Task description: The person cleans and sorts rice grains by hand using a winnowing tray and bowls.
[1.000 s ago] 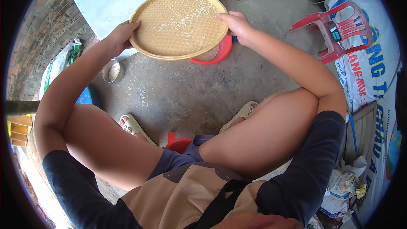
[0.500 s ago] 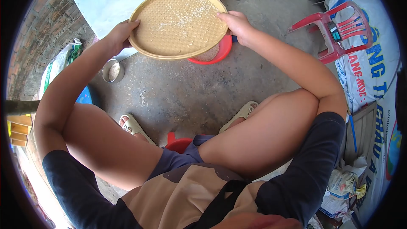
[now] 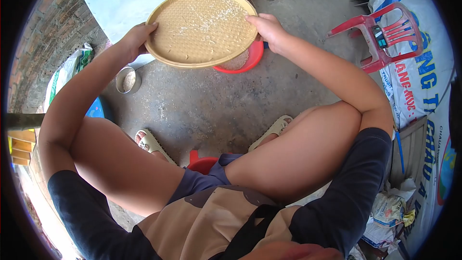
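A round woven tray is held up in front of me, with white grains scattered over its upper and right part. My left hand grips its left rim, thumb on top. On the right rim my right hand is closed in the same way, its fingers mostly hidden underneath. Partly covered by the tray, a red basin with grains in it stands on the floor below.
A metal pot holding grains stands on the floor at the left. Behind the tray lies a pale sheet. A red plastic chair with a small device on it is at the right, beside printed sacks.
The tray has shifted very slightly to the left, and the grains on it lie a little differently. Both hands keep their hold.
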### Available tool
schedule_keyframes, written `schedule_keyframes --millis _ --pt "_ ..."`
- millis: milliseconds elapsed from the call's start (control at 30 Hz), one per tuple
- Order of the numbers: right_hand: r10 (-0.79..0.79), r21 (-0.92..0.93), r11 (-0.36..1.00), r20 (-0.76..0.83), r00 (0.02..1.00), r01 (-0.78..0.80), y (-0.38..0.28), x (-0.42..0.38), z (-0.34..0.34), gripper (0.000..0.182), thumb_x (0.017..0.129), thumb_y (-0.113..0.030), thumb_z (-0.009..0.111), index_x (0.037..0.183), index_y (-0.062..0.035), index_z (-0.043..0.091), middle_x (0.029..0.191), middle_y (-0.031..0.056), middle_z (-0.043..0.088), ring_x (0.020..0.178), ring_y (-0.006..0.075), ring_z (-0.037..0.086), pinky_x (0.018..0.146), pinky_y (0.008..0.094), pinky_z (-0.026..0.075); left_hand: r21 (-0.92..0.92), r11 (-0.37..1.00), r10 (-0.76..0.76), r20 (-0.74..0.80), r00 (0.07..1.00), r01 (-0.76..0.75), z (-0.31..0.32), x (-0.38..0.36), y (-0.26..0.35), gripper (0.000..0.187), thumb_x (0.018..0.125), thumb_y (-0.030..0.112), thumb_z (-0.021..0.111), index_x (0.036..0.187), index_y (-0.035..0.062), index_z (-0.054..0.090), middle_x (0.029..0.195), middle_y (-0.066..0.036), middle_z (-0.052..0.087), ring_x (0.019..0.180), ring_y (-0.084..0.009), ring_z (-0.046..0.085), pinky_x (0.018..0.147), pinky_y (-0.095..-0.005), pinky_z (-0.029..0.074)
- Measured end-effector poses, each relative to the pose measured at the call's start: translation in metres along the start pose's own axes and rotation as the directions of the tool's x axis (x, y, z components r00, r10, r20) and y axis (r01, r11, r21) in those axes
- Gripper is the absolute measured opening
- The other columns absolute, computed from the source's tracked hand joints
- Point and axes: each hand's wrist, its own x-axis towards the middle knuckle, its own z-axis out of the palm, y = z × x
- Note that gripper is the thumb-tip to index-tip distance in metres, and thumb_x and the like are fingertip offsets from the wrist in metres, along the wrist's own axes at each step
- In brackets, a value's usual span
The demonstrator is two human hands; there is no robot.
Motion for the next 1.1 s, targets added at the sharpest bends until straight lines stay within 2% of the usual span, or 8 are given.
schedule_keyframes --millis 100,200,367,533,667,767,833,1100 --pt "0.069 0.066 0.996 -0.086 0.994 -0.064 0.011 0.014 -0.013 0.019 0.086 -0.024 0.054 0.089 -0.0047 0.056 0.079 0.0034 0.059 0.061 0.0098 0.051 0.054 0.0235 0.04 0.04 0.999 -0.015 0.117 0.993 0.011 0.01 -0.002 -0.005 0.033 0.093 0.028 0.044 0.118 0.0061 0.045 0.095 -0.005 0.06 0.079 -0.0145 0.062 0.076 -0.0295 0.053" --pt "0.099 0.038 0.995 -0.136 0.986 -0.095 0.009 0.008 -0.01 0.019 0.086 -0.023 0.054 0.09 -0.0044 0.056 0.08 0.004 0.059 0.062 0.0103 0.052 0.055 0.0233 0.041 0.017 1.0 0.018 0.094 0.995 -0.02 0.004 0.001 -0.003 0.034 0.092 0.029 0.045 0.117 0.0055 0.045 0.094 -0.005 0.061 0.08 -0.0144 0.062 0.075 -0.0294 0.053" --pt "-0.059 -0.026 0.998 0.071 0.996 0.061 -0.007 -0.008 0.012 0.018 0.088 -0.023 0.052 0.091 -0.0051 0.056 0.079 0.0033 0.059 0.061 0.0096 0.051 0.054 0.0225 0.04 0.092 0.994 0.049 0.038 0.998 -0.052 -0.02 0.013 -0.001 0.036 0.094 0.029 0.039 0.12 0.0043 0.043 0.096 -0.009 0.061 0.08 -0.0141 0.064 0.07 -0.0264 0.055" --pt "0.006 0.03 1.0 -0.046 0.999 -0.005 0.005 0.009 -0.009 0.025 0.088 -0.023 0.052 0.098 -0.0009 0.055 0.092 0.0077 0.062 0.078 0.015 0.061 0.069 0.0273 0.049 0.018 0.999 0.031 0.055 0.998 -0.032 0.004 -0.002 -0.003 0.035 0.094 0.029 0.04 0.119 0.0048 0.043 0.1 -0.008 0.06 0.082 -0.0155 0.064 0.071 -0.0288 0.055" --pt "0.053 0.001 0.999 -0.099 0.994 -0.053 0.014 0.013 -0.013 0.025 0.087 -0.023 0.052 0.099 -0.0018 0.055 0.092 0.0075 0.062 0.078 0.0146 0.061 0.069 0.0269 0.049 0.045 0.998 0.039 0.069 0.997 -0.042 0.008 -0.006 -0.001 0.034 0.094 0.03 0.04 0.118 0.0062 0.044 0.099 -0.007 0.06 0.082 -0.0153 0.064 0.071 -0.0293 0.055" --pt "0.062 -0.019 0.998 -0.084 0.994 -0.064 0.005 0.0 0.002 0.022 0.088 -0.024 0.052 0.095 -0.0038 0.056 0.087 0.0053 0.061 0.072 0.012 0.058 0.063 0.025 0.046 0.064 0.997 0.039 0.064 0.997 -0.043 -0.012 0.009 0.0 0.034 0.094 0.03 0.04 0.118 0.0067 0.045 0.098 -0.007 0.061 0.082 -0.0153 0.064 0.071 -0.0291 0.055" --pt "-0.033 -0.072 0.997 0.075 0.997 0.038 0.003 -0.004 0.008 0.019 0.087 -0.024 0.052 0.091 -0.006 0.056 0.08 0.0025 0.06 0.063 0.009 0.053 0.057 0.0229 0.042 0.067 0.997 0.047 0.038 0.998 -0.049 -0.018 0.014 -0.003 0.033 0.094 0.029 0.04 0.117 0.0056 0.045 0.097 -0.008 0.061 0.081 -0.0152 0.064 0.071 -0.0281 0.055" --pt "0.031 0.054 0.998 -0.108 0.994 -0.025 0.012 0.013 -0.014 0.018 0.087 -0.024 0.053 0.088 -0.0058 0.056 0.077 0.0025 0.059 0.058 0.0086 0.048 0.053 0.0235 0.038 -0.003 0.999 0.046 0.069 0.997 -0.045 0.011 -0.005 -0.003 0.034 0.094 0.028 0.041 0.118 0.004 0.043 0.097 -0.008 0.06 0.081 -0.0169 0.064 0.071 -0.03 0.055"
